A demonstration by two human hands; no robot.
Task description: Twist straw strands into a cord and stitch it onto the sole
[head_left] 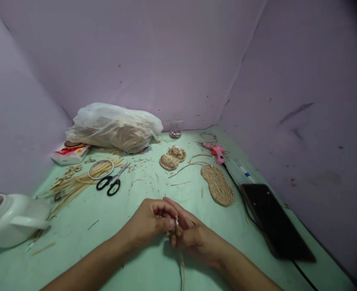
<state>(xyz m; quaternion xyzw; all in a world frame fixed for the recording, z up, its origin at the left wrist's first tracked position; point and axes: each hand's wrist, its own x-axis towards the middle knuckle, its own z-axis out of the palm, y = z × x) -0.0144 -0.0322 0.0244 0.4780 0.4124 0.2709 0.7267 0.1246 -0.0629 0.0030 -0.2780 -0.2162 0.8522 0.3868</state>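
My left hand [150,224] and my right hand [193,238] meet low in the middle of the green table [136,258]. Both are closed in a pinch on a thin straw cord [182,266] that hangs down from between the fingers toward me. Beyond the hands lie a woven oval straw mat [217,185] and a smaller coiled straw piece [172,157]. Black-handled scissors [112,182] rest to the left of these.
A plastic bag of straw [114,127] sits at the back, loose straw strips [72,186] and a ring [101,169] at left. A white pot [10,218] stands at far left. A pink glue gun [215,150], its cable and a dark phone [274,220] lie at right.
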